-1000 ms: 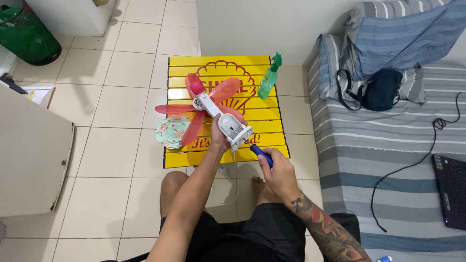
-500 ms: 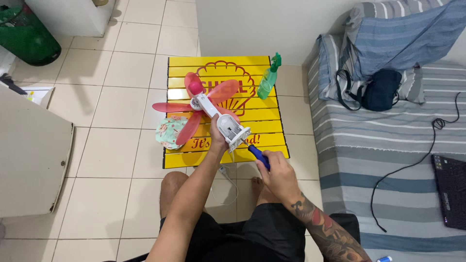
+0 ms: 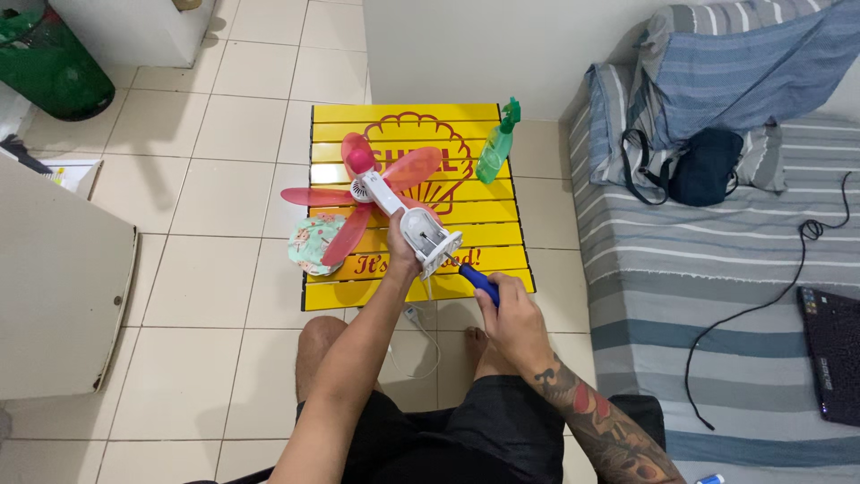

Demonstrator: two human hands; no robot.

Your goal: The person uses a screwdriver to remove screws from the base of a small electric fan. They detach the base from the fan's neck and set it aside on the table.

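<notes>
My left hand (image 3: pixel 400 254) grips the white motor housing of a small fan (image 3: pixel 421 229) with pink blades (image 3: pixel 351 199), held above a yellow slatted table (image 3: pixel 502 235). My right hand (image 3: pixel 513 314) is closed around a blue-handled screwdriver (image 3: pixel 479 283). Its tip points into the open rear end of the fan housing. A white cord (image 3: pixel 421 333) hangs from the fan toward the floor between my knees.
A green spray bottle (image 3: pixel 496 143) stands on the table's far right. A floral cloth (image 3: pixel 315 242) lies at its left edge. A striped bed (image 3: pixel 717 269) with a dark bag (image 3: pixel 703 166) and a laptop (image 3: pixel 829 350) is on the right. A green bin (image 3: pixel 45 63) stands far left.
The fan has tilted slightly and its blades shifted a little left. The screwdriver hand has crept closer to the housing; both grips are unchanged.
</notes>
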